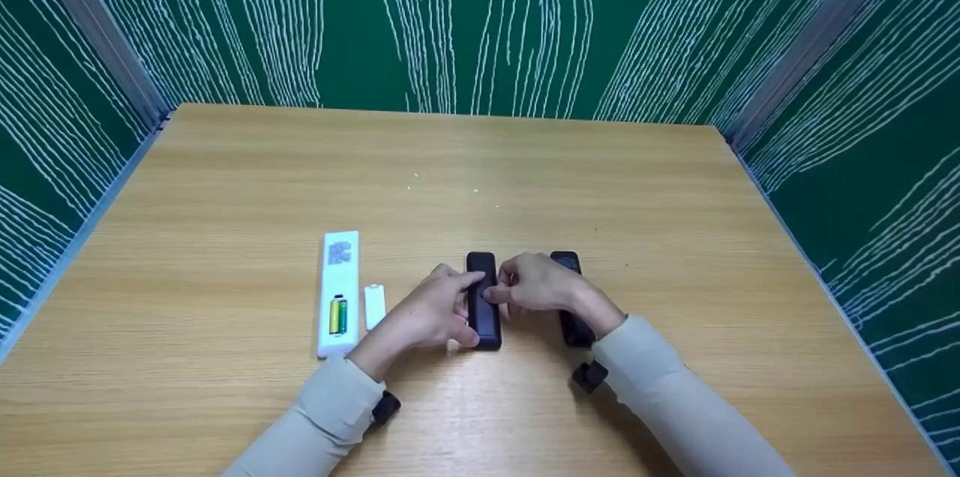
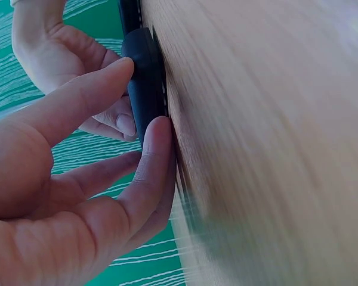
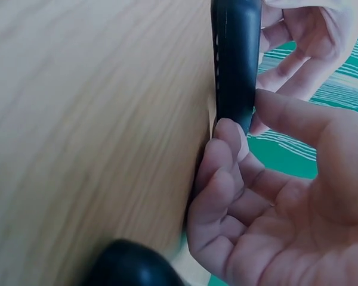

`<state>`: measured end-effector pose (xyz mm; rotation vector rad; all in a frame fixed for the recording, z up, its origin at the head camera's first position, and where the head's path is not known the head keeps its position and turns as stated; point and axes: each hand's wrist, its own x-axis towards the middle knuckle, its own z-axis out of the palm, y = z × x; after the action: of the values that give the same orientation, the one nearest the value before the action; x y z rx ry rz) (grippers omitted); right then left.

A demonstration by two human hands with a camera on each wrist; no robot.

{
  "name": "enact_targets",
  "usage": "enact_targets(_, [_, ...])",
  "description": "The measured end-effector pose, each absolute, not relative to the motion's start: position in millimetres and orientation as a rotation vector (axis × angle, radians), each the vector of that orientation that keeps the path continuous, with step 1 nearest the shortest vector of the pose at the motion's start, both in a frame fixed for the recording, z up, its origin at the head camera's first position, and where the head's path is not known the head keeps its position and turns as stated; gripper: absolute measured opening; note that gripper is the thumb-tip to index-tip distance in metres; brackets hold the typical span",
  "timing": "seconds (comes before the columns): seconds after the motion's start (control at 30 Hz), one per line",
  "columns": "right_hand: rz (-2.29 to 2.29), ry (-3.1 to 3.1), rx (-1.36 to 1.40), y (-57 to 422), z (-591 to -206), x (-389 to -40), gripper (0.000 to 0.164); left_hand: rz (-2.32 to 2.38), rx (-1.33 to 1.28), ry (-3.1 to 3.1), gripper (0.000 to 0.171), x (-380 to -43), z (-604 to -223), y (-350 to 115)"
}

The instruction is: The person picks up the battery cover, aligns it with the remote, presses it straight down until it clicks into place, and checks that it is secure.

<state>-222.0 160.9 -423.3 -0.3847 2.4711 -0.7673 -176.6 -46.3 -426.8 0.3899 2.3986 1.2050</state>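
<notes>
A slim black remote control [image 1: 484,312] lies lengthwise on the table between both hands, a smooth side up. My left hand [image 1: 431,312] holds it from the left, with fingertips low along its edge in the left wrist view and the thumb [image 2: 116,74] against its upper face. From the other side my right hand [image 1: 544,282] grips it. In the right wrist view that thumb [image 3: 283,113] presses the upper face while the curled fingers [image 3: 218,161] sit at the lower edge. A second black remote [image 1: 566,260] lies to the right, partly hidden under the right hand and wrist.
Left of the hands lies a white remote [image 1: 339,237] with its battery compartment uncovered, showing a yellow battery [image 1: 334,316] and a green battery [image 1: 343,316]. Its white cover [image 1: 374,304] is beside it. Several tiny crumbs dot the wooden table [image 1: 480,154]. Green walls [image 1: 637,19] enclose the table.
</notes>
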Motion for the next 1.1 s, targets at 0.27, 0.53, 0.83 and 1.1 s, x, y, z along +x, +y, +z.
enact_targets(0.27, [-0.779,2.497,-0.429,163,-424,-217,0.024,1.194,0.365,2.388,0.102,-176,-425,-46])
enact_targets(0.53, [-0.758,2.544,-0.448,163,-424,-214,0.024,1.187,0.363,2.396,0.102,-177,-426,-46])
enact_targets(0.83, [-0.763,2.569,-0.487,164,-426,-212,0.026,1.249,0.354,2.357,0.101,-177,-428,-46])
enact_targets(1.1, [-0.758,2.557,-0.471,162,-426,-209,0.025,1.237,0.354,2.363,0.1,-176,-427,-46])
